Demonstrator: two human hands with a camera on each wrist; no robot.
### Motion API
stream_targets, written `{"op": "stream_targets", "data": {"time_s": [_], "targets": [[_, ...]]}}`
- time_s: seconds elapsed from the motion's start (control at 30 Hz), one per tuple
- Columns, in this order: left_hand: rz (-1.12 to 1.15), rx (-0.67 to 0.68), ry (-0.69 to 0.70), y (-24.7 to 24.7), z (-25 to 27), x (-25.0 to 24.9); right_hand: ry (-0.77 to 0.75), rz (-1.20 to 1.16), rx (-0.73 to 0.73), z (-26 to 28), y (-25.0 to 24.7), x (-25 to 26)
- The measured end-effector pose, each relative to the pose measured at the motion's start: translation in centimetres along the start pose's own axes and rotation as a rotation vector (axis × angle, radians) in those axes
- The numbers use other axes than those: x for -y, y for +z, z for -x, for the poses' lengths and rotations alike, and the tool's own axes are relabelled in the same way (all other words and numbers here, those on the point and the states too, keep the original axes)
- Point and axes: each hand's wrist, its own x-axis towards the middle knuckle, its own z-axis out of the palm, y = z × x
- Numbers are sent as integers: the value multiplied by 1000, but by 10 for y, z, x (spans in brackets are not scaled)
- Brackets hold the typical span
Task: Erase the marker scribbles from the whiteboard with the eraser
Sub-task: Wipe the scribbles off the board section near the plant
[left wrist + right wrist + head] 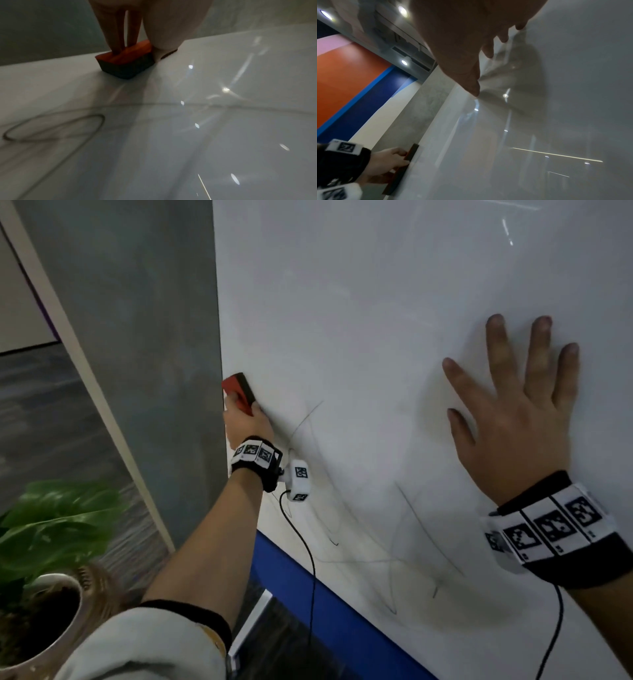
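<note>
My left hand (245, 419) grips a red eraser (239, 392) with a dark felt face, held flat against the whiteboard (376, 320) at its left edge. The left wrist view shows the eraser (126, 62) pressed on the board with fingers (118, 33) on its red back. Thin black marker scribbles (359, 525) loop across the lower board, below and right of the eraser; one loop (54, 128) shows close up. My right hand (513, 412) lies flat on the board with spread fingers, right of the scribbles. In the right wrist view the eraser (402, 170) appears at bottom left.
A grey wall panel (137, 337) adjoins the board's left edge. A blue band (325, 611) runs beneath the board. A potted plant (51, 542) stands at lower left. Cables hang from both wrist bands.
</note>
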Motion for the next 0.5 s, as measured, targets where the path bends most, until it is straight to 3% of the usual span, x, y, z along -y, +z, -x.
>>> {"op": "stream_targets", "data": {"time_s": [0.1, 0.27, 0.4, 0.5], "targets": [[-27, 4, 182, 2, 62, -11, 12, -7, 7, -2, -1, 6], [8, 155, 524, 18, 212, 9, 32, -18, 20, -1, -3, 10], [-11, 230, 614, 10, 194, 13, 26, -24, 34, -1, -2, 7], [13, 166, 468, -6, 135, -7, 28, -41, 22, 0, -3, 7]]}}
